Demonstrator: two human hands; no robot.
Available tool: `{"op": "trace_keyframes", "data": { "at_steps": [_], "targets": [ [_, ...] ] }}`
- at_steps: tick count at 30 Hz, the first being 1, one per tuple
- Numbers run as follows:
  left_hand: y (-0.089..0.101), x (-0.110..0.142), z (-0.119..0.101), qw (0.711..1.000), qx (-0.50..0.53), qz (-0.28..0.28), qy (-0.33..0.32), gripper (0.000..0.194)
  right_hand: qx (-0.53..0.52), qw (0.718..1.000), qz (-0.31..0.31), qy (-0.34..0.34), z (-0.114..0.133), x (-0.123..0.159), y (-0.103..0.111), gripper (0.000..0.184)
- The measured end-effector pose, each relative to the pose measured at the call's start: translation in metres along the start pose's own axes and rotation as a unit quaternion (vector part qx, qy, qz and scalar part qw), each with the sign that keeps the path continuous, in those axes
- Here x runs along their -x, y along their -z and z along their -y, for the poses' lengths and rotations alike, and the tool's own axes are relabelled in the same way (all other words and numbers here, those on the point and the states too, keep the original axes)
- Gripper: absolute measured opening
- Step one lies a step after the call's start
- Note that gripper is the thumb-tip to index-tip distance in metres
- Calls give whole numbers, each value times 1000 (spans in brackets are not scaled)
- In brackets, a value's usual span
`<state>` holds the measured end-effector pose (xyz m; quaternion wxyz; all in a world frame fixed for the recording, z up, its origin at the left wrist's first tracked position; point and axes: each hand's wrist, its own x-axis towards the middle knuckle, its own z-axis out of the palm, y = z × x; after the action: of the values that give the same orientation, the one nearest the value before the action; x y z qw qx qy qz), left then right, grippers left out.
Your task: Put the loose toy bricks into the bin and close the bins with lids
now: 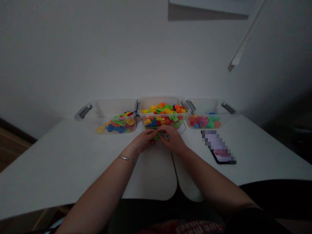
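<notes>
Close in front of the middle bin, my left hand (pixel 145 140) and my right hand (pixel 172 139) meet over a small green toy building piece (pixel 156 136). Fingers of both hands close round it, so its exact shape is mostly hidden. The middle clear plastic bin (pixel 163 98) is heaped with yellow, orange, green, red and blue building pieces (pixel 164 113). A silver bangle (pixel 124 158) circles my left wrist.
A left clear bin (pixel 114 101) holds colourful pieces; a right clear bin (pixel 202 100) holds rounder ones. A phone (pixel 219 148) lies on the white table (pixel 80 162), right of my right hand. Behind the bins rises a wall (pixel 117 58). A seam divides the tabletop.
</notes>
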<state>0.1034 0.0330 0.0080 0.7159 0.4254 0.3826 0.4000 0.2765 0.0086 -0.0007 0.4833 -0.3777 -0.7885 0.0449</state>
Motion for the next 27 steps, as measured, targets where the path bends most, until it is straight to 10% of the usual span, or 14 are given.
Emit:
{"op": "trace_keyframes", "data": {
  "at_steps": [16, 27],
  "targets": [
    [-4, 8, -8, 998, 61, -35, 3, 23, 141, 973, -180, -1, 13, -41, 49, 26],
    [-5, 10, -8, 996, 82, -43, 3, 15, 262, 958, -88, -77, -5, -54, 47, 36]
  ]
}}
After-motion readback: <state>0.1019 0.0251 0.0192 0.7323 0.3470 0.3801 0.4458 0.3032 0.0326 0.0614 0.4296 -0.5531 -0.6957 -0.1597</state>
